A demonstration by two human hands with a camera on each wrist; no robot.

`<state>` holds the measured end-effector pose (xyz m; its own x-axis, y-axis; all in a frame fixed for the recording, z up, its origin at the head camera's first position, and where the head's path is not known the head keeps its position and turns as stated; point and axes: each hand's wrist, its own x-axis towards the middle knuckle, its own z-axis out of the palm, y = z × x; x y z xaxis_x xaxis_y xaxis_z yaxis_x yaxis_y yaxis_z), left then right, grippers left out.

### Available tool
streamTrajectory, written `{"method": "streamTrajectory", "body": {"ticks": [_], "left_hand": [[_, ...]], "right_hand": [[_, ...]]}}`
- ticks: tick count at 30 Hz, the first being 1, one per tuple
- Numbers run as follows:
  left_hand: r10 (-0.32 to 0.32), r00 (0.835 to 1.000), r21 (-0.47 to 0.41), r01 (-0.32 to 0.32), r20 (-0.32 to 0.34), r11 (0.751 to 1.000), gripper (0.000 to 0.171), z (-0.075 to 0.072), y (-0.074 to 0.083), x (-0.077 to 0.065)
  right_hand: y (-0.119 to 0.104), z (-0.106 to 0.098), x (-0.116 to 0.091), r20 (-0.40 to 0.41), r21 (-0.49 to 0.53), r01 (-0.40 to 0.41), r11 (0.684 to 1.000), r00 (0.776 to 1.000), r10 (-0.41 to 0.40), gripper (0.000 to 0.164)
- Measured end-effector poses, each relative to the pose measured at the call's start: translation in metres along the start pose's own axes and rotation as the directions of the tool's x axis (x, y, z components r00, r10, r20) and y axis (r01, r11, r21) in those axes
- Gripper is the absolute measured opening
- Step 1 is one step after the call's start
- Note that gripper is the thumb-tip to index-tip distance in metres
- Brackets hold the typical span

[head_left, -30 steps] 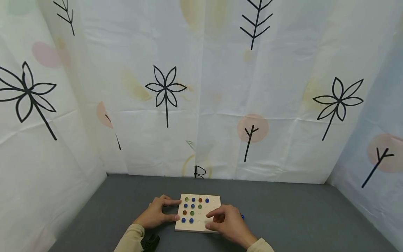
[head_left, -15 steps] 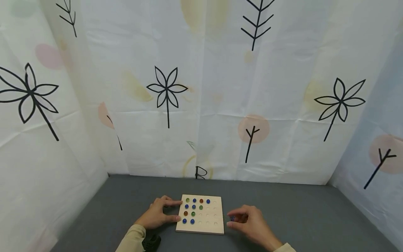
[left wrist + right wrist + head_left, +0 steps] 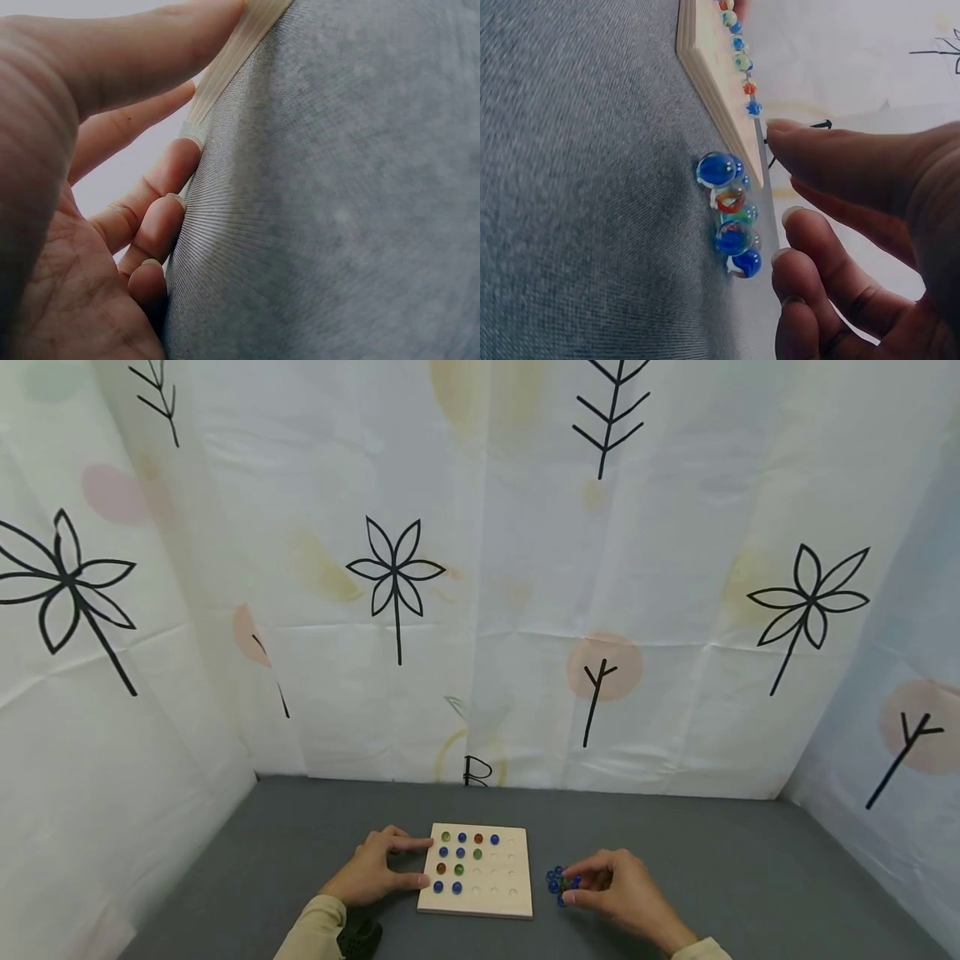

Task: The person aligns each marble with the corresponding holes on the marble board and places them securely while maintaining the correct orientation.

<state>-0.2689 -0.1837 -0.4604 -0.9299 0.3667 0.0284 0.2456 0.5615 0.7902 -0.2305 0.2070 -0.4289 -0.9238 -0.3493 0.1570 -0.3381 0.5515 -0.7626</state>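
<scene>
Curtained booth (image 3: 480, 693), plant-print cloth (image 3: 517, 552), grey tabletop (image 3: 697, 852)

R fingers (image 3: 596, 863) moved from above board (image 3: 495, 903) to marble pile (image 3: 554, 885), now more vis.

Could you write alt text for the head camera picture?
A person's right hand is at a cluster of loose marbles on a gray surface. Their left hand touches the left edge of a wooden board partly filled with more marbles. Behind hangs plant-printed cloth.
</scene>
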Motion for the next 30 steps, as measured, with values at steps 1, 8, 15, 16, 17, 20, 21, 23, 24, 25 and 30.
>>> {"method": "streamTrajectory", "body": {"ticks": [1,8,15,16,17,20,21,23,24,25,30], "left_hand": [[0.001,1.0,0.0,-0.001,0.001,1.0,0.055,0.0,0.0,0.0],[-0.001,1.0,0.011,0.002,-0.006,1.0,0.056,-0.001,0.001,-0.001],[-0.007,1.0,0.018,0.008,-0.017,1.0,0.057,0.0,0.003,-0.001],[-0.007,1.0,0.021,0.007,-0.017,1.0,0.057,0.0,0.003,-0.001],[-0.009,1.0,0.023,0.009,-0.018,1.0,0.057,0.0,0.003,0.0],[-0.01,1.0,0.026,0.01,-0.018,1.0,0.057,0.0,0.003,0.0],[-0.009,1.0,0.028,0.01,-0.019,1.0,0.057,0.0,0.003,0.0],[-0.009,1.0,0.027,0.01,-0.021,1.0,0.057,0.0,0.003,0.0],[-0.01,1.0,0.023,0.01,-0.02,1.0,0.057,0.0,0.003,0.0],[-0.011,1.0,0.02,0.011,-0.019,1.0,0.057,0.0,0.003,0.0],[-0.012,1.0,0.005,0.012,-0.019,1.0,0.057,0.0,0.002,-0.001]], "right_hand": [[0.001,0.0,0.0,0.008,-0.005,-0.003,1.0,1.0,0.003,0.023],[0.004,0.001,0.001,0.037,-0.03,-0.047,0.998,0.998,0.048,0.02],[0.007,0.005,0.001,0.058,-0.007,-0.059,0.998,0.997,0.059,0.019],[0.008,0.005,0.001,0.061,-0.004,-0.061,0.998,0.996,0.061,0.019],[0.008,0.006,0.001,0.063,-0.001,-0.062,0.998,0.996,0.062,0.019],[0.009,0.006,0.001,0.066,0.003,-0.073,0.997,0.995,0.072,0.019],[0.009,0.006,0.001,0.067,0.005,-0.074,0.997,0.995,0.073,0.019],[0.009,0.007,0.001,0.067,0.006,-0.072,0.997,0.995,0.071,0.019],[0.01,0.007,0.001,0.067,0.005,-0.068,0.998,0.995,0.067,0.019],[0.01,0.008,0.001,0.068,0.005,-0.063,0.998,0.996,0.062,0.019],[0.01,0.01,0.001,0.073,0.006,-0.036,0.999,0.997,0.036,0.018]]}}
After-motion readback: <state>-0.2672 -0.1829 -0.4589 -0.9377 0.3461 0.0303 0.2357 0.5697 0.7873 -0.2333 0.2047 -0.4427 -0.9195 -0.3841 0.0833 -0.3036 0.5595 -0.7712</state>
